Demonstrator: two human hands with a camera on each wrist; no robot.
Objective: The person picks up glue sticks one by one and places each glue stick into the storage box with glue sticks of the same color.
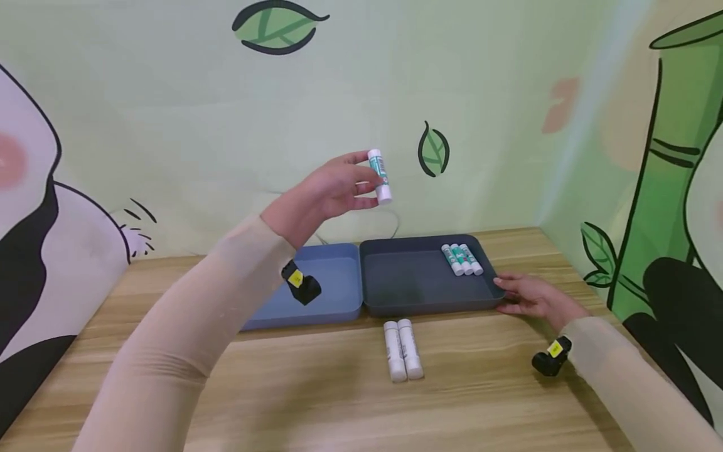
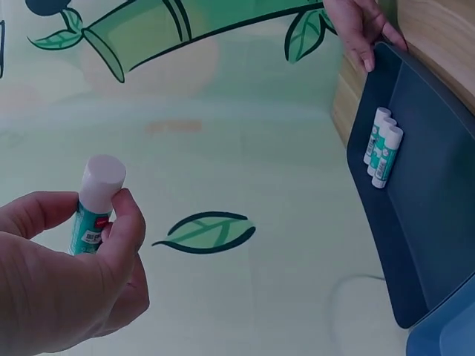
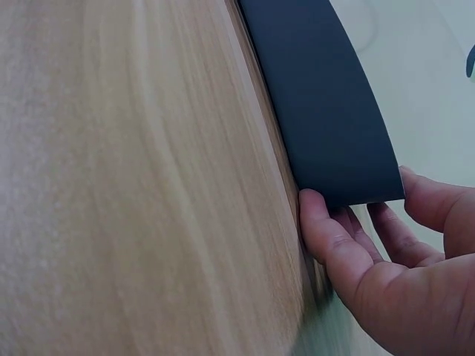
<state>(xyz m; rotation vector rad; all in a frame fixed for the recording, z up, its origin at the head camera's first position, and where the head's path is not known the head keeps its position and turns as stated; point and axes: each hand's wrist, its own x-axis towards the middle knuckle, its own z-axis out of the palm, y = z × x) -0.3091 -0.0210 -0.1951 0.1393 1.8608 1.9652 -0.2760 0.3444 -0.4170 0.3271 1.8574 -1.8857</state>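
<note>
Raised well above the table, my left hand (image 1: 333, 188) pinches a white glue stick with a green label (image 1: 380, 176) between thumb and fingers. In the left wrist view its white cap end points up past the fingertips. My right hand (image 1: 531, 297) holds the right front corner of the dark grey tray (image 1: 418, 307), with the thumb at the rim and the fingers against the outer wall, as the right wrist view shows. Inside that tray, three similar glue sticks (image 1: 462, 260) lie side by side near its right end.
Left of the dark tray and against it stands a blue tray (image 1: 333, 314), partly behind my left forearm. Two larger white glue sticks (image 1: 403, 350) lie side by side on the wooden table (image 1: 316, 395) in front. A wall with painted leaves (image 1: 282, 28) rises behind the table.
</note>
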